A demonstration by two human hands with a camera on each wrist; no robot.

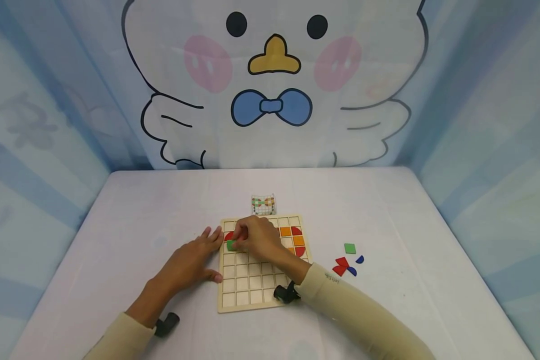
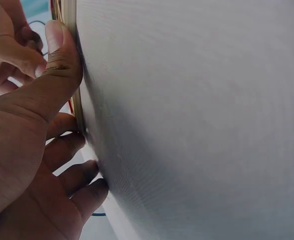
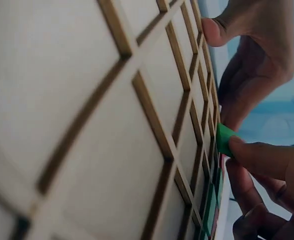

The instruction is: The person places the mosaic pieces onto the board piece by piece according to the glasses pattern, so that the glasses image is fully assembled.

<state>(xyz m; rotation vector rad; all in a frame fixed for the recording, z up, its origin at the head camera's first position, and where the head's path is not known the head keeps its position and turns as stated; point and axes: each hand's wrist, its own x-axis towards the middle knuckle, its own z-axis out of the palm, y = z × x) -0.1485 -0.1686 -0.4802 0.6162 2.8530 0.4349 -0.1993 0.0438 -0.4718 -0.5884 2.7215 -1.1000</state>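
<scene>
1. Board [image 1: 255, 283], ctr: pale wood, sq. grid.
2. Tile [image 1: 230, 245], board's upper L: green.
3. Sq. tiles [image 1: 299, 241], board's upper R: orange; rounded pcs. [image 1: 300, 251]: red.
4. R of ctr: green sq. [image 1: 350, 248], red wedges [image 1: 339, 270], blue half-rounds [image 1: 360, 259].
5. Sleeves [image 1: 355, 310], btm.: beige.
6. Bow tie [image 1: 271, 106], top ctr: blue, blk. outline.

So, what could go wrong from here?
The right hand pinches the green piece at a tilt, so it might slip or seat crookedly in the board. The right forearm crosses above the board and could perhaps nudge the orange pieces. The sleeve looks close to the loose red pieces, so it might sweep them aside.
</scene>
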